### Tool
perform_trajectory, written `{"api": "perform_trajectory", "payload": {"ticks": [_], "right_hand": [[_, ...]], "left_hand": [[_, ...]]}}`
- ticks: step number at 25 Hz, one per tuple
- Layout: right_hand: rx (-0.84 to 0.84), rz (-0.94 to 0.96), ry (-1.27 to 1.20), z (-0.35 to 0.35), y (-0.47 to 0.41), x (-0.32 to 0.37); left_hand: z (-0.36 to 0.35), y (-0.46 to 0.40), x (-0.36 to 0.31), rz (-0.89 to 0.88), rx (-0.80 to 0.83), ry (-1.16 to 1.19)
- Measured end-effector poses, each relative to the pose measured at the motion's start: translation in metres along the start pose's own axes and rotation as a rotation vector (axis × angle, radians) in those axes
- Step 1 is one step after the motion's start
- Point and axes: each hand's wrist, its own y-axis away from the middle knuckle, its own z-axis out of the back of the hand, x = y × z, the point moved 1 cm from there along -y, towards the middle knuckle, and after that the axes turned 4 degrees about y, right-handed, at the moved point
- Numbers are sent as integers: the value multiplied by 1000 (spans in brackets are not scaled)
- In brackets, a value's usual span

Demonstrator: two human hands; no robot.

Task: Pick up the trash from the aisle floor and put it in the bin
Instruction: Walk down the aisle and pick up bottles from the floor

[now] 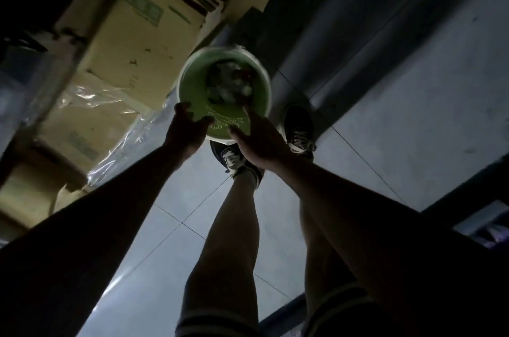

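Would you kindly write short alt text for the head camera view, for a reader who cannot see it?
Seen from above in dim light, a person's left hand and right hand reach with open fingers over a green bin holding crumpled trash. The bin stands on a tiled floor by the person's sneakers, with cardboard boxes to the left.

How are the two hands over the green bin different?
The left hand has its fingers spread and curled at the green bin's near rim, while the right hand points its fingers down inside, toward the trash. The left hand sits outside the rim; the right hand reaches over it. Both look empty and open.
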Motion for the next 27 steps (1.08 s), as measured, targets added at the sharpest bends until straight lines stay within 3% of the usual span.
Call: {"api": "perform_trajectory", "payload": {"ticks": [3, 8, 17, 22, 27], "right_hand": [[85, -34, 106, 17, 73, 0], [160, 112, 410, 80, 215, 15], [108, 352, 659, 222, 350, 84], [88, 559, 863, 237, 383, 114], [281, 664, 1160, 207, 413, 129]], "left_hand": [[17, 54, 6, 24, -31, -93], [41, 209, -12, -30, 9, -205], [32, 430, -23, -140, -141, 40], [-5, 509, 0, -73, -337, 150], [-73, 575, 34, 41, -580, 312]]}}
